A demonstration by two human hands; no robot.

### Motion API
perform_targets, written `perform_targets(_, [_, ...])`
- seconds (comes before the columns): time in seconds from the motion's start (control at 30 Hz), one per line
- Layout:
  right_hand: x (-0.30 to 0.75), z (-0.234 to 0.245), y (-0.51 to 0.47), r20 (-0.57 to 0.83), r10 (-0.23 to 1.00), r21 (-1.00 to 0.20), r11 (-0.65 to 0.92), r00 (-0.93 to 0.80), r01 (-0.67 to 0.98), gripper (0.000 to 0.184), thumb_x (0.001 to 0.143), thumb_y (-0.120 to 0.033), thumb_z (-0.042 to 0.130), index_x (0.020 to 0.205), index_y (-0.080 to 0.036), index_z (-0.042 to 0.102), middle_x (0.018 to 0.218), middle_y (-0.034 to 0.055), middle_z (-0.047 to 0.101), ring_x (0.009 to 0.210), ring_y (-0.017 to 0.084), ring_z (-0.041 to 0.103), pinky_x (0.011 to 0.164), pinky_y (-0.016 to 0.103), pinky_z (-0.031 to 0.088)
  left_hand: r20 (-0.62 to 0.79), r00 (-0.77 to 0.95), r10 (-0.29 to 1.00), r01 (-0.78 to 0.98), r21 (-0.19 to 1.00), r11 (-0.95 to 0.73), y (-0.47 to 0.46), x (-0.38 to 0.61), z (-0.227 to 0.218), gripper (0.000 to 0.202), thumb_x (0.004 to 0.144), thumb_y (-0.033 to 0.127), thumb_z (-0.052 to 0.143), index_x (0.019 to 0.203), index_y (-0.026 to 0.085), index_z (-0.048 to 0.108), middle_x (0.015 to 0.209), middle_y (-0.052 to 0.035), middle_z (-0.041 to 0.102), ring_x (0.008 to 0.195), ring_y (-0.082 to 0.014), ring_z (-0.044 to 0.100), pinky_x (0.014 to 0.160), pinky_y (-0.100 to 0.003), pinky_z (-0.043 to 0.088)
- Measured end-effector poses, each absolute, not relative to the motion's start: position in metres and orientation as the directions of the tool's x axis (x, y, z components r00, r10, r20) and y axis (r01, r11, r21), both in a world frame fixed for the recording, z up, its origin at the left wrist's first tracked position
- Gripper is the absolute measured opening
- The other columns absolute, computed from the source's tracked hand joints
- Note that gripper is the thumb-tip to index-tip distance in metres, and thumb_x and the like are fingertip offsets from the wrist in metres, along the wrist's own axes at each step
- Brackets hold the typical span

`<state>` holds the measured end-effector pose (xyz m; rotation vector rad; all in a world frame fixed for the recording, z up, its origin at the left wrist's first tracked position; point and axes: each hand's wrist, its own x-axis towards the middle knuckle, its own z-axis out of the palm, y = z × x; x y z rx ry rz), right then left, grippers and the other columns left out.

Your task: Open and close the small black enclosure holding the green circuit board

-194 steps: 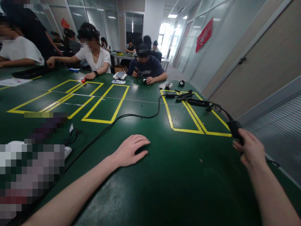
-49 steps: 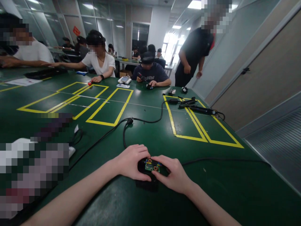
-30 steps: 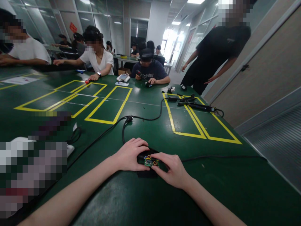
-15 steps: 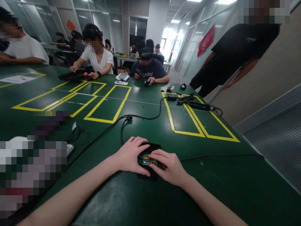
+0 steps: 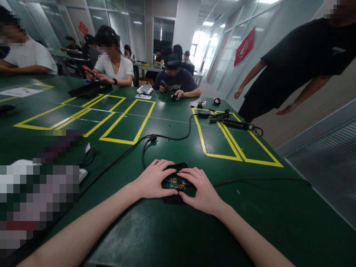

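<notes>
A black plastic case (image 5: 182, 165) lies before me on the green table, its inside facing up. In it sits a small green circuit board (image 5: 174, 184) with two copper-coloured ring coils and some yellow and blue parts. My left hand (image 5: 155, 180) grips the case's left side, thumb at the near edge and fingers at the far edge. On the other side my right hand (image 5: 204, 189) holds the case the same way, its fingertips close to those of the left. The hands hide both ends of the case. A dark flat piece (image 5: 174, 200) shows just below the case.
A black cable (image 5: 172, 139) with a plug joint runs across the table (image 5: 258, 211). Yellow tape (image 5: 222, 157) marks out rectangles, and black tools (image 5: 233, 124) lie at the right. Co-workers (image 5: 174, 79) sit opposite; a person (image 5: 303, 63) stands at the right.
My right hand has moved off the coils to the case's right side. The case has shifted slightly away from me. The standing person has moved, and a seated co-worker has raised a red object.
</notes>
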<state>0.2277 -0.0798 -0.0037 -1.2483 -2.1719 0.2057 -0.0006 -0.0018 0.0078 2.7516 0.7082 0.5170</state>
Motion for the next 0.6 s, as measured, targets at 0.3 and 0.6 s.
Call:
perform_targets(0.3, [0.2254, -0.0074, -0.0756, 0.481, 0.817, -0.479, 0.548, -0.318, 0.685, 0.035, 0.083, -0.013, 0.071, 0.117, -0.023, 0.071, 0.110, 0.0082, 0.078, 0.093, 0.026, 0.066, 0.080, 0.043, 0.057, 0.365, 0.800, 0.477, 0.346, 0.368, -0.863, -0.0009, -0.0016, 0.0084, 0.025, 0.093, 0.037, 0.067, 0.111, 0.018, 0.068, 0.124, -0.0124, 0.062, 0.113, -0.0270, 0.063, 0.097, -0.040, 0.054])
perform_targets(0.6, [0.2212, -0.0085, -0.0761, 0.479, 0.824, -0.518, 0.544, -0.303, 0.660, 0.050, 0.086, -0.008, 0.060, 0.133, -0.024, 0.066, 0.117, 0.0088, 0.076, 0.100, 0.025, 0.068, 0.088, 0.044, 0.061, 0.266, 0.814, 0.517, 0.371, 0.448, -0.814, 0.0068, -0.0092, 0.0148, 0.026, 0.096, 0.025, 0.055, 0.119, 0.021, 0.065, 0.103, -0.0042, 0.063, 0.084, -0.0170, 0.065, 0.075, -0.028, 0.052])
